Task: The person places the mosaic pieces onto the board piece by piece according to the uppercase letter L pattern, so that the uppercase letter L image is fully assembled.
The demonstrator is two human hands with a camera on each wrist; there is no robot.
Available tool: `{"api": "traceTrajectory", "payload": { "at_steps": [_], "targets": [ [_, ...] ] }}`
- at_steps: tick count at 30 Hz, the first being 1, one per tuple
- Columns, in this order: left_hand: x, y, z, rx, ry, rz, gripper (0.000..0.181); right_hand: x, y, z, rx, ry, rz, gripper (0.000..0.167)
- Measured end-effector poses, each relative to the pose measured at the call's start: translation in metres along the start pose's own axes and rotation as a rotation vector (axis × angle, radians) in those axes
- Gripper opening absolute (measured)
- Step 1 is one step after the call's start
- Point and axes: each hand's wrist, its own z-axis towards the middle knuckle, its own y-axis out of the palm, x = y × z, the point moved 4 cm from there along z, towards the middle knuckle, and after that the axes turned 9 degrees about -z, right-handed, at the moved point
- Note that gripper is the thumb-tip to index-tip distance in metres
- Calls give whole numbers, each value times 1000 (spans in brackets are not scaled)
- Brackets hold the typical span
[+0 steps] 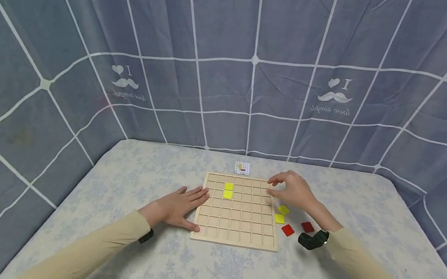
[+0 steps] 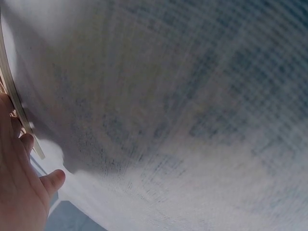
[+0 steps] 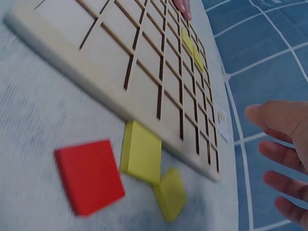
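- Left hand (image 1: pixel 178 205) lies spread and flat, gripping nothing, its fingertips on the left rim of the wooden board (image 1: pixel 234 243), the thumb at that rim's nearer end.
- Right hand (image 1: pixel 294 191) is at the board's far right corner, fingers loosely bent, thumb apart from them, nothing visible between.
- Pale and squarish, the board lies on the counter (image 1: pixel 155 159) between both hands, thin strips dividing it into small cells.
- Two seated yellow tiles (image 1: pixel 228 186), bright flat squares, fill neighbouring cells left of the board's middle, towards its far rim.
- Two loose yellow tiles (image 1: pixel 279 218) lie close together just right of the board.
- One red tile (image 1: pixel 287 230) lies right of the board's nearer half; a darker red tile (image 1: pixel 308 227) sits farther right.
- Beyond the board's far rim is a small gridded card (image 1: pixel 242 168).
- Tan sleeves (image 1: pixel 374 272) reach in from the board's near left and right.
- Farther behind the board hangs a blue-grey curtain (image 1: pixel 221 88) with white lines.
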Motion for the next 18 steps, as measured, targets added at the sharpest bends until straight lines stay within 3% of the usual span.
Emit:
{"api": "traceTrajectory", "payload": {
  "at_steps": [11, 18],
  "targets": [
    [1, 1, 0, 5, -12, 10, 98, 32, -5, -31, -18, 39, -24, 26],
    [3, -2, -1, 7, -8, 13, 98, 47, 2, -45, -86, 27, -5, 25]
  ]
}}
